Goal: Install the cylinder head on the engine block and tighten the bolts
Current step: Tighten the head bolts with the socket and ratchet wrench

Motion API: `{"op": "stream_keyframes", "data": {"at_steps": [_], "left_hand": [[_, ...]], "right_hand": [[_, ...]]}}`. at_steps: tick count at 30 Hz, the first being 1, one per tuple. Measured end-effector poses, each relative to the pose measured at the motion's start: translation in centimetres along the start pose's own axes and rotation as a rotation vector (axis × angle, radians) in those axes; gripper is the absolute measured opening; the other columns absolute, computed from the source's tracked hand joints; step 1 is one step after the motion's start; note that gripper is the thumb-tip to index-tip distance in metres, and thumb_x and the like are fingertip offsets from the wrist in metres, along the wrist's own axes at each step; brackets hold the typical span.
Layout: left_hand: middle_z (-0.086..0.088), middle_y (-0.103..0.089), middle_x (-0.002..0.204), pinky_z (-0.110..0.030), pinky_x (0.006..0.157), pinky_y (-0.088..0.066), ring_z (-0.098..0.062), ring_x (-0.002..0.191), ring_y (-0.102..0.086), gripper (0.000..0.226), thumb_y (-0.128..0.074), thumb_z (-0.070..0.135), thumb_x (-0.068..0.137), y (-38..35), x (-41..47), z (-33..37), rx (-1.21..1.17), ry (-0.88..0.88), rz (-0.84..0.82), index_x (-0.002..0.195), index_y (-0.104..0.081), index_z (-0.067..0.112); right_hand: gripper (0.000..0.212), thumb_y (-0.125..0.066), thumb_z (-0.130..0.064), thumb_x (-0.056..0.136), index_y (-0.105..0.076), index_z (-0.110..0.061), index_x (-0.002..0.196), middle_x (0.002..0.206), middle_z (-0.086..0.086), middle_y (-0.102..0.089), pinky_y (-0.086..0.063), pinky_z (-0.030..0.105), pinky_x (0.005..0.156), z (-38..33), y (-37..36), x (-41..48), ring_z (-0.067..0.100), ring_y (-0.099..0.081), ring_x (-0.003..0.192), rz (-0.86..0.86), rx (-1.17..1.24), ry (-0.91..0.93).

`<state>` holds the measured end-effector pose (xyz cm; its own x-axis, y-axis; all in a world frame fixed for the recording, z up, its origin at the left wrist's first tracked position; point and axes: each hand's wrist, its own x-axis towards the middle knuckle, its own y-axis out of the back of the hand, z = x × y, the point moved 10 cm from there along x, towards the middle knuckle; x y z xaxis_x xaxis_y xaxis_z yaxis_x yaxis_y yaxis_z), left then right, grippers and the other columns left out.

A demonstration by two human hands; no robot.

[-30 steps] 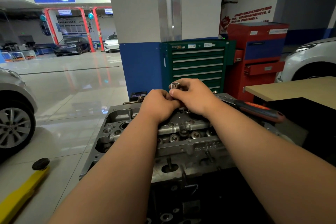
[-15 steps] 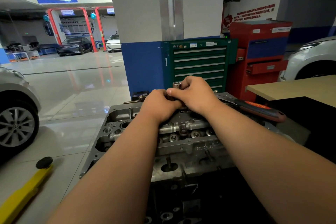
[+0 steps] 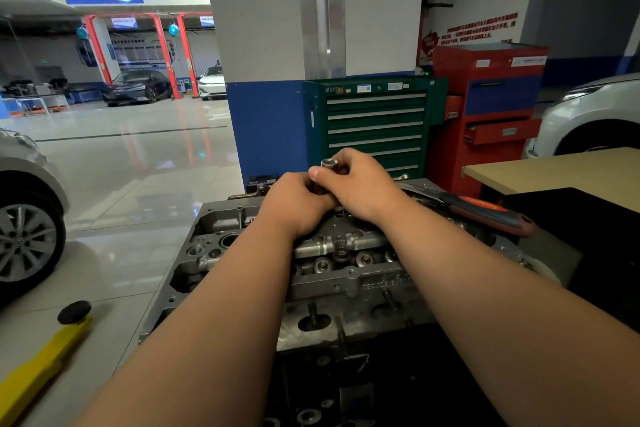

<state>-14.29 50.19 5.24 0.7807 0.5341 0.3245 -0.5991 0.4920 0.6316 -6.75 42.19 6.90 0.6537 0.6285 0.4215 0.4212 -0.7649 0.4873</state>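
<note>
Barely anything has moved. Both hands stay bunched at the far edge of the seated cylinder head [image 3: 346,274]. The right hand [image 3: 363,187] pinches the upright socket [image 3: 329,162], thumb edged slightly left. The left hand [image 3: 294,204] curls round it below, probably hand-starting a bolt.

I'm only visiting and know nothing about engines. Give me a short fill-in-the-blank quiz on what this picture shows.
1. The right hand pinches a small silver ____ above the cylinder head.
2. The tool cabinet directly behind that hand is coloured ____.
3. The wrench with the red and black handle lies on the person's ____ side.

Missing words: socket; green; right.
</note>
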Motion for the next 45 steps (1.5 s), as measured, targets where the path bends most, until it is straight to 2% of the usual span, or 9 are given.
{"op": "stream_keyframes", "data": {"at_steps": [3,5,9,17,22,28,34,38,45], "left_hand": [[0.004,-0.054,0.058,-0.025,0.052,-0.036,-0.011,0.054,-0.047,0.024,-0.07,0.026,0.078,0.1,0.0,-0.5,-0.03,0.029,0.015,0.063,-0.055,0.016],[0.002,-0.05,0.056,-0.025,0.051,-0.036,-0.012,0.052,-0.043,0.029,-0.071,0.028,0.078,0.1,0.0,-0.6,-0.04,0.041,0.017,0.062,-0.052,0.014],[0.003,-0.066,0.073,-0.025,0.062,-0.046,-0.011,0.069,-0.06,0.015,-0.07,0.029,0.079,-0.1,-0.1,-0.1,-0.031,0.011,-0.007,0.081,-0.067,0.014],[0.0,-0.05,0.059,-0.027,0.055,-0.037,-0.014,0.055,-0.043,0.031,-0.072,0.028,0.077,0.1,-0.1,-0.7,-0.035,0.062,0.01,0.061,-0.05,0.015],[0.002,-0.065,0.072,-0.025,0.058,-0.044,-0.011,0.066,-0.058,0.013,-0.069,0.029,0.079,-0.2,-0.1,0.0,0.012,0.016,-0.021,0.075,-0.062,0.018],[0.003,-0.048,0.054,-0.026,0.051,-0.034,-0.012,0.051,-0.041,0.034,-0.071,0.029,0.078,0.0,-0.2,-0.4,-0.008,0.042,-0.007,0.057,-0.048,0.016],[0.003,-0.065,0.072,-0.024,0.057,-0.044,-0.011,0.068,-0.059,0.013,-0.069,0.029,0.079,-0.1,-0.2,0.2,0.018,0.003,-0.024,0.071,-0.061,0.022],[0.003,-0.056,0.059,-0.025,0.052,-0.037,-0.013,0.056,-0.05,0.025,-0.069,0.026,0.08,0.0,-0.2,-0.2,0.002,0.022,-0.019,0.061,-0.055,0.016],[0.004,-0.062,0.067,-0.023,0.053,-0.04,-0.008,0.062,-0.055,0.012,-0.068,0.024,0.079,-0.1,-0.2,0.2,0.023,0.006,-0.029,0.071,-0.062,0.018]], "right_hand": [[0.012,-0.059,-0.034,0.091,-0.062,-0.027,0.101,0.09,-0.012,-0.066,-0.048,0.028,0.082,-0.1,-0.9,-0.2,0.006,-0.061,0.088,-0.117,0.048,0.02],[0.005,-0.06,-0.029,0.091,-0.063,-0.028,0.088,0.074,-0.016,-0.066,-0.047,0.021,0.072,-0.4,-0.3,-0.2,-0.003,-0.06,0.073,-0.081,0.075,0.048],[0.034,-0.074,-0.042,0.078,-0.05,-0.021,0.069,0.065,-0.007,-0.06,-0.045,0.028,0.057,-0.1,1.1,-0.1,0.009,-0.055,0.06,0.095,-0.006,0.033],[0.005,-0.062,-0.028,0.09,-0.064,-0.024,0.093,0.077,-0.016,-0.064,-0.04,0.006,0.063,-0.6,0.4,-0.1,-0.01,-0.057,0.068,0.006,0.064,0.067],[0.032,-0.073,-0.045,0.078,-0.052,-0.02,0.077,0.073,-0.006,-0.059,-0.042,0.026,0.057,-0.4,1.4,-0.3,0.009,-0.055,0.064,0.148,-0.06,0.024],[0.019,-0.063,-0.024,0.089,-0.065,-0.025,0.108,0.089,-0.019,-0.063,-0.042,0.003,0.071,-0.8,0.0,-0.2,-0.015,-0.057,0.077,-0.034,0.084,0.072],[0.028,-0.076,-0.041,0.076,-0.054,-0.023,0.077,0.076,-0.007,-0.064,-0.047,0.026,0.061,-0.8,1.3,-0.2,0.009,-0.06,0.069,0.159,-0.048,0.031],[0.021,-0.064,-0.034,0.088,-0.063,-0.026,0.106,0.093,-0.016,-0.062,-0.044,0.019,0.078,-0.5,-0.3,-0.2,0.0,-0.058,0.086,-0.03,0.047,0.023],[0.007,-0.069,-0.029,0.083,-0.064,-0.024,0.085,0.072,-0.012,-0.063,-0.044,0.015,0.062,-1.0,0.3,0.0,0.0,-0.059,0.069,0.065,-0.012,0.057]]}}
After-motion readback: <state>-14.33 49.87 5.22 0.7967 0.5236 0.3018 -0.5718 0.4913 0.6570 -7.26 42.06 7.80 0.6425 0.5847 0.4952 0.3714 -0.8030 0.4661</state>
